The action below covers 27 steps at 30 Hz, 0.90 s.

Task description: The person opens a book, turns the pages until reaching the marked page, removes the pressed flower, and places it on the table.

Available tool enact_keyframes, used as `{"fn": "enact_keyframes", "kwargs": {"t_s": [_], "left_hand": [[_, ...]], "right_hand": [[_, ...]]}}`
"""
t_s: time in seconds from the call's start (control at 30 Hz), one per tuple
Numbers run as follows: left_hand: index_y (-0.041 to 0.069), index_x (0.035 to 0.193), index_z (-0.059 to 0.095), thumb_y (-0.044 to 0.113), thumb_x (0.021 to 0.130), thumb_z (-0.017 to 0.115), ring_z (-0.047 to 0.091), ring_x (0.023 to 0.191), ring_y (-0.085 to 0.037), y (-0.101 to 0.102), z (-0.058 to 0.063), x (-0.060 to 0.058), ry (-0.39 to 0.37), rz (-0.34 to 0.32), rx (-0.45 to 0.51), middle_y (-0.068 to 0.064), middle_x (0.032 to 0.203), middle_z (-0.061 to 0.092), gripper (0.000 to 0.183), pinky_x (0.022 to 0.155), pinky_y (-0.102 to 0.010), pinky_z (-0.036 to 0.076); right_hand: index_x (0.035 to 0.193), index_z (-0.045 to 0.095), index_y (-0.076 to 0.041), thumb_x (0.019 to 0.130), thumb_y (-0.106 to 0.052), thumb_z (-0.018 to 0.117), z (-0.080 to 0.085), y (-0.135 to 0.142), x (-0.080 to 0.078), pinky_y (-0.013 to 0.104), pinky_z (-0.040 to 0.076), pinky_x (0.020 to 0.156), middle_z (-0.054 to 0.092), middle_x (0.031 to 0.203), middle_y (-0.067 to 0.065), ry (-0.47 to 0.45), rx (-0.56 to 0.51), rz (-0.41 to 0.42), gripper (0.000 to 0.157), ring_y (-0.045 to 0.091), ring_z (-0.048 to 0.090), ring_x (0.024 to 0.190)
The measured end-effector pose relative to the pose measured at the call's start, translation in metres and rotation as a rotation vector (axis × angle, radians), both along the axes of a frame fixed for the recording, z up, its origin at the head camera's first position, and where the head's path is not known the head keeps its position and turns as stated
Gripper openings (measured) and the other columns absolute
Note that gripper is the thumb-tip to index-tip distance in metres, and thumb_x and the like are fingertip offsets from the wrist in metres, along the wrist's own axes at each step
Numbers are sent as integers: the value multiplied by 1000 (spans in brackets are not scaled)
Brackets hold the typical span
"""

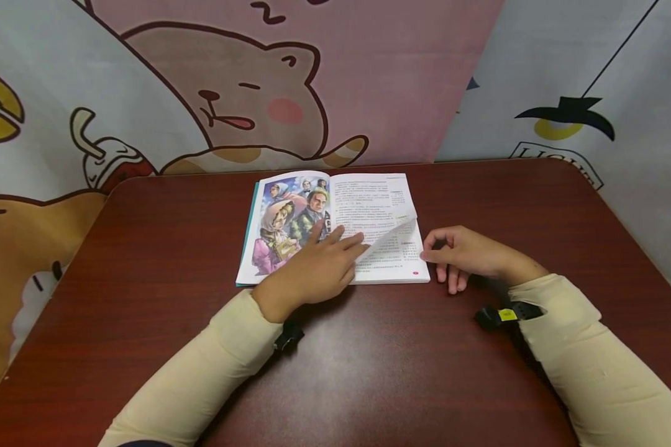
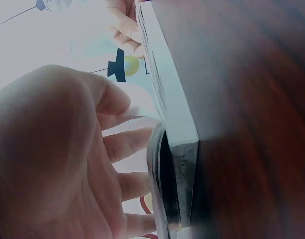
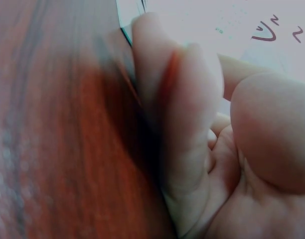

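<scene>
An open book (image 1: 380,273) lies on the table, with a colour illustration on its left page and printed text on the right. My left hand (image 1: 319,267) lies across the lower middle of the book, fingers spread. Between its thumb and index finger, that left hand (image 2: 87,144) holds the corner of a lifted page (image 1: 390,239), which curls over toward it. At the book's right edge is my right hand (image 1: 466,251), fingers loosely bent, thumb tip against or very near the edge. I see nothing held in the right hand (image 3: 187,119), whose fingers are blurred.
The dark red wooden table (image 1: 369,366) extends around the book. Behind it hangs a cloth (image 1: 391,74) printed with cartoon animals. Each wrist wears a black strapped device, the right one (image 1: 506,315) with a yellow label.
</scene>
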<state>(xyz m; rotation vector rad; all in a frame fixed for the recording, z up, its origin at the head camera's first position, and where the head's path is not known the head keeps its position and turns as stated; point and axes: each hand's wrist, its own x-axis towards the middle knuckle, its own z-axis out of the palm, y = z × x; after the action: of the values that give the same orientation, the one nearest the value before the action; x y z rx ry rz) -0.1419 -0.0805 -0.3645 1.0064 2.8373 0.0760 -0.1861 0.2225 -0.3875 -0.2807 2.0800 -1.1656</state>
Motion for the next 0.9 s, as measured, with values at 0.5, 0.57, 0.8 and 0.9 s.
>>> {"fn": "enact_keyframes", "kwargs": {"t_s": [0.5, 0.57, 0.8, 0.9], "left_hand": [[21, 162, -6, 21, 105, 40, 42, 145, -30, -1, 0, 1, 31, 18, 91, -8, 164, 31, 73, 120, -58, 25], [20, 162, -6, 19, 106, 37, 42, 145, -30, -1, 1, 1, 24, 22, 103, -8, 164, 30, 71, 120, -58, 26], [20, 162, -4, 22, 105, 45, 44, 144, -28, -1, 0, 0, 69, 7, 124, -10, 164, 30, 75, 118, -57, 29], [25, 162, -5, 23, 102, 53, 42, 145, -23, -1, -1, -2, 127, -10, 137, -9, 166, 25, 83, 114, -56, 36]], "right_hand": [[111, 52, -1, 100, -28, 62, 1, 0, 1, 37, 55, 45, 65, 67, 12, -6, -5, 2, 31, 22, 66, 47], [111, 53, -1, 100, -28, 62, 1, -1, 1, 37, 55, 45, 65, 67, 12, -5, -3, 0, 31, 22, 66, 47], [111, 53, 0, 100, -28, 62, 0, 0, 1, 38, 55, 45, 65, 67, 12, -8, -5, -7, 31, 22, 66, 47], [112, 53, 0, 100, -28, 62, 0, 0, 1, 38, 55, 45, 65, 67, 12, -9, -7, -6, 32, 22, 66, 47]]}}
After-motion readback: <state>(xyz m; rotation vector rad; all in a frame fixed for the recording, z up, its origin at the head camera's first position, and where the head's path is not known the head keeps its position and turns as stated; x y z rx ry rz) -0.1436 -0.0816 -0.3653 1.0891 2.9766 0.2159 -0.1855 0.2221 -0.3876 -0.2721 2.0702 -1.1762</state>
